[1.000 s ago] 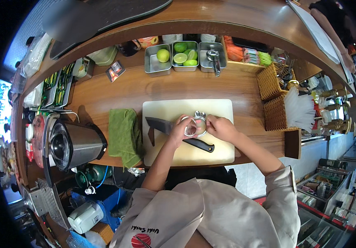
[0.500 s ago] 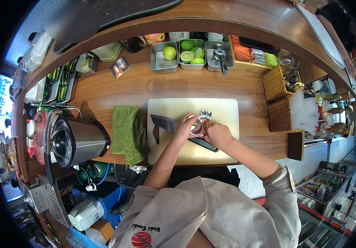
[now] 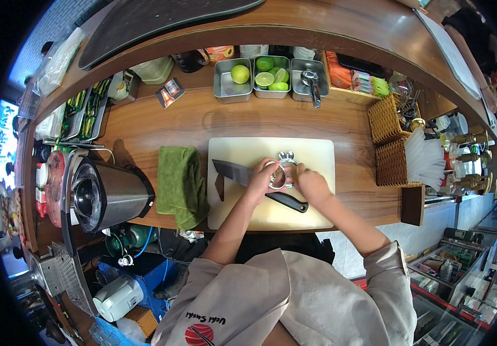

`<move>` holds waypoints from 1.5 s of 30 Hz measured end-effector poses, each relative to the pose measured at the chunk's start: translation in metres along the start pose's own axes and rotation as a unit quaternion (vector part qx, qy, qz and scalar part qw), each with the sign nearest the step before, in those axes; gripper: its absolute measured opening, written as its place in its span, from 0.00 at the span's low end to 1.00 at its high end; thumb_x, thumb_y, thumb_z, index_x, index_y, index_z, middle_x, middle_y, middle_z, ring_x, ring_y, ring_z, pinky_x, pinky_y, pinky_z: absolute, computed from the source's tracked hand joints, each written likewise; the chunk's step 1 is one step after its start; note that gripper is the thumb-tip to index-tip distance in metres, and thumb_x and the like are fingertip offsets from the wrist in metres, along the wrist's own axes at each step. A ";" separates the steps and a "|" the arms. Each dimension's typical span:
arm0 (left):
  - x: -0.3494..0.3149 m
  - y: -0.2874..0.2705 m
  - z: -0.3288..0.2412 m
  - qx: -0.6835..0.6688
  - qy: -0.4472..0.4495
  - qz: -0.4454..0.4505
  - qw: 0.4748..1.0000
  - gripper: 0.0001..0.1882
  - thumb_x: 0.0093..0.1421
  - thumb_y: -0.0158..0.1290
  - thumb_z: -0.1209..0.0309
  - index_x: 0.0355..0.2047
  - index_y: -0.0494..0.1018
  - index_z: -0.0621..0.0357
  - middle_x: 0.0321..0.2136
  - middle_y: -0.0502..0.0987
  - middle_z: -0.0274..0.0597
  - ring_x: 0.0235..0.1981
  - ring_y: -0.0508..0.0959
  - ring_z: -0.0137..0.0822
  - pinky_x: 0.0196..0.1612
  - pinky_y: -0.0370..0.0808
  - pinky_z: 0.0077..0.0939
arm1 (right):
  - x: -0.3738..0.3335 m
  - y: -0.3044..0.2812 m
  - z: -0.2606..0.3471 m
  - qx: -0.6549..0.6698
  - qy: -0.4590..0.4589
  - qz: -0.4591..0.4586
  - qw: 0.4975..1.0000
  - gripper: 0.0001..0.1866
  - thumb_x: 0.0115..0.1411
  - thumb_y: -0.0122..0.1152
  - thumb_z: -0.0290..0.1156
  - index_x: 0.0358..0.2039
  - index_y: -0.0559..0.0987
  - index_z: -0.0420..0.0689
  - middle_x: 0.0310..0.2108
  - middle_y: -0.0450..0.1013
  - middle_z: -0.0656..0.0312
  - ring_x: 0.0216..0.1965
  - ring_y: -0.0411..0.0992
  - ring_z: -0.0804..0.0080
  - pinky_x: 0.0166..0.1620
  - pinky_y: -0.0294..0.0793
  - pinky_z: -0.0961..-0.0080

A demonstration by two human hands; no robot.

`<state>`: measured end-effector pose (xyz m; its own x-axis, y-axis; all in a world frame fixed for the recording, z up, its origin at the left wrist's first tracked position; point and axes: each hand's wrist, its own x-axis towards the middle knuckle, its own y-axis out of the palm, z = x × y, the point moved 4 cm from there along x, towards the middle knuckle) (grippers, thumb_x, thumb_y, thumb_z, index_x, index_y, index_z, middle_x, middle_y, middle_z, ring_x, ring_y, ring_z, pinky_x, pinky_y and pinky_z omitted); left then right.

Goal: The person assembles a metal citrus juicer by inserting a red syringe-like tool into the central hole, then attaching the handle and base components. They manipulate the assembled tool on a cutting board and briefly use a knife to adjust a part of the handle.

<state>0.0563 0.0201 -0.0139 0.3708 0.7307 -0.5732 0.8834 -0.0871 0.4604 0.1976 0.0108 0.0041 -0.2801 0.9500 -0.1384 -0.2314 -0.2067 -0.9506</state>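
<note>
Over the pale cutting board (image 3: 312, 213), my left hand (image 3: 258, 183) grips a shiny round metal ring (image 3: 275, 175). Right beside it shows a metal piece with rounded prongs (image 3: 286, 155); together they look like a cocktail strainer. My right hand (image 3: 313, 185) is closed at the right side of this metalwork, and what its fingers hold is hidden. Under my hands a kitchen knife (image 3: 287, 202) lies slantwise on the board, dark blade to the left, black handle to the right.
Left of the board lies a folded green towel (image 3: 178, 184), then a steel juicer-like machine (image 3: 113, 196). Behind stand metal trays with limes (image 3: 240, 74) and a hand squeezer (image 3: 312, 86). Wicker baskets (image 3: 391, 162) with clear bags stand at right, and a wooden shelf overhangs the back.
My right hand has shifted slightly right and away from the ring, so more of the metalwork shows. The ring has tilted a little in my left hand.
</note>
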 end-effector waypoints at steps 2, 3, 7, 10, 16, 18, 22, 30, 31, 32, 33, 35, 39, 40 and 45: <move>0.000 0.000 0.000 -0.005 -0.001 0.006 1.000 0.10 0.62 0.40 0.64 0.41 0.62 0.53 0.42 0.74 0.48 0.37 0.78 0.41 0.35 0.78 0.36 | 0.001 -0.007 -0.014 0.140 0.000 0.023 0.990 0.08 0.50 0.55 0.28 0.25 0.68 0.37 0.20 0.72 0.50 0.23 0.74 0.57 0.28 0.74 0.67; 0.001 0.000 0.001 -0.008 0.000 0.008 1.000 0.10 0.63 0.40 0.64 0.41 0.61 0.53 0.42 0.74 0.48 0.37 0.78 0.41 0.35 0.78 0.35 | 0.001 -0.010 -0.019 0.204 0.007 0.031 0.978 0.08 0.50 0.55 0.28 0.25 0.69 0.37 0.20 0.72 0.50 0.23 0.74 0.56 0.28 0.73 0.66; 0.001 -0.001 0.002 -0.012 0.014 0.019 1.000 0.10 0.62 0.40 0.63 0.40 0.61 0.54 0.41 0.75 0.49 0.37 0.78 0.42 0.35 0.78 0.34 | -0.010 -0.013 -0.020 0.289 -0.003 0.004 0.957 0.07 0.48 0.58 0.27 0.24 0.70 0.38 0.20 0.72 0.51 0.23 0.73 0.56 0.29 0.72 0.65; 0.001 -0.001 0.002 -0.008 0.014 0.019 1.000 0.10 0.62 0.41 0.63 0.40 0.62 0.53 0.42 0.75 0.48 0.37 0.78 0.42 0.34 0.78 0.34 | -0.017 -0.009 -0.011 0.264 0.017 -0.013 0.964 0.09 0.47 0.59 0.27 0.25 0.69 0.38 0.20 0.72 0.50 0.23 0.73 0.56 0.28 0.72 0.65; 0.004 -0.002 0.002 -0.001 0.003 0.006 1.000 0.09 0.62 0.41 0.64 0.40 0.62 0.52 0.42 0.74 0.48 0.36 0.78 0.40 0.34 0.78 0.33 | -0.019 -0.006 0.011 0.043 0.001 -0.065 0.997 0.10 0.48 0.57 0.29 0.26 0.68 0.37 0.21 0.72 0.50 0.24 0.74 0.58 0.26 0.75 0.69; 0.003 -0.002 0.003 -0.004 0.012 0.011 1.000 0.09 0.62 0.41 0.64 0.40 0.62 0.52 0.42 0.74 0.47 0.37 0.78 0.39 0.33 0.78 0.33 | -0.020 -0.003 0.020 -0.029 0.010 -0.058 0.998 0.09 0.49 0.55 0.28 0.26 0.67 0.37 0.21 0.72 0.51 0.24 0.74 0.60 0.25 0.76 0.71; 0.002 -0.003 0.005 -0.017 0.019 0.018 1.000 0.09 0.62 0.42 0.64 0.39 0.62 0.52 0.42 0.74 0.47 0.39 0.76 0.36 0.35 0.77 0.33 | -0.020 0.000 0.033 -0.081 0.041 -0.041 0.995 0.06 0.50 0.53 0.27 0.26 0.69 0.39 0.22 0.72 0.54 0.24 0.75 0.62 0.24 0.76 0.73; 0.003 -0.006 0.007 -0.026 0.014 0.030 0.999 0.09 0.61 0.42 0.64 0.39 0.63 0.52 0.43 0.74 0.48 0.36 0.75 0.33 0.35 0.75 0.30 | -0.023 0.010 0.038 -0.033 0.107 -0.053 0.992 0.10 0.50 0.56 0.31 0.27 0.68 0.39 0.20 0.72 0.53 0.21 0.74 0.62 0.22 0.74 0.71; 0.004 -0.006 0.008 -0.023 0.017 0.033 0.999 0.09 0.61 0.42 0.64 0.39 0.63 0.52 0.42 0.74 0.46 0.36 0.75 0.32 0.34 0.76 0.30 | -0.023 0.012 0.038 -0.032 0.114 -0.058 0.991 0.12 0.50 0.58 0.33 0.27 0.67 0.39 0.20 0.72 0.52 0.21 0.74 0.61 0.22 0.74 0.70; 0.005 -0.007 0.008 -0.020 0.021 0.036 0.999 0.09 0.61 0.42 0.63 0.39 0.62 0.52 0.41 0.75 0.44 0.35 0.75 0.32 0.34 0.76 0.31 | -0.023 0.014 0.039 -0.041 0.114 -0.063 0.991 0.12 0.50 0.58 0.33 0.27 0.67 0.39 0.20 0.72 0.53 0.21 0.74 0.61 0.22 0.74 0.70; 0.005 -0.007 0.008 -0.017 0.025 0.038 0.999 0.09 0.61 0.42 0.63 0.39 0.62 0.51 0.40 0.76 0.42 0.35 0.76 0.31 0.33 0.76 0.32 | -0.022 0.016 0.040 -0.050 0.115 -0.067 0.990 0.12 0.50 0.58 0.33 0.27 0.67 0.39 0.19 0.72 0.53 0.21 0.74 0.61 0.22 0.74 0.71; 0.006 -0.008 0.009 -0.008 0.021 0.037 0.999 0.09 0.61 0.42 0.63 0.39 0.62 0.51 0.40 0.75 0.42 0.36 0.75 0.31 0.32 0.76 0.31 | -0.021 0.017 0.041 -0.073 0.111 -0.076 0.988 0.10 0.51 0.56 0.31 0.27 0.66 0.39 0.18 0.71 0.55 0.20 0.74 0.63 0.21 0.74 0.73; 0.006 -0.008 0.008 0.000 0.013 0.025 1.000 0.09 0.61 0.42 0.64 0.39 0.62 0.53 0.41 0.74 0.44 0.38 0.75 0.31 0.32 0.77 0.32 | -0.019 0.015 0.038 -0.108 0.095 -0.091 0.985 0.05 0.50 0.52 0.26 0.25 0.67 0.40 0.18 0.70 0.57 0.20 0.74 0.67 0.20 0.74 0.77; 0.006 -0.006 0.007 -0.001 0.018 0.022 1.000 0.09 0.61 0.42 0.64 0.39 0.62 0.53 0.42 0.74 0.45 0.36 0.75 0.31 0.33 0.77 0.32 | -0.019 0.014 0.036 -0.113 0.092 -0.101 0.984 0.05 0.50 0.52 0.26 0.25 0.67 0.40 0.18 0.70 0.57 0.20 0.74 0.67 0.20 0.74 0.77; 0.003 -0.001 0.003 0.007 0.023 0.013 1.000 0.08 0.62 0.41 0.65 0.39 0.62 0.53 0.42 0.74 0.47 0.32 0.75 0.31 0.34 0.78 0.35 | -0.014 0.013 0.023 -0.111 0.038 -0.087 0.989 0.06 0.50 0.52 0.27 0.25 0.66 0.40 0.20 0.71 0.56 0.20 0.74 0.66 0.21 0.75 0.76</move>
<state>0.0579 0.0201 -0.0180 0.3795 0.7586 -0.5296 0.8783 -0.1155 0.4639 0.1767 -0.0107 -0.0001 -0.1820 0.9831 0.0212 -0.0570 0.0109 -0.9983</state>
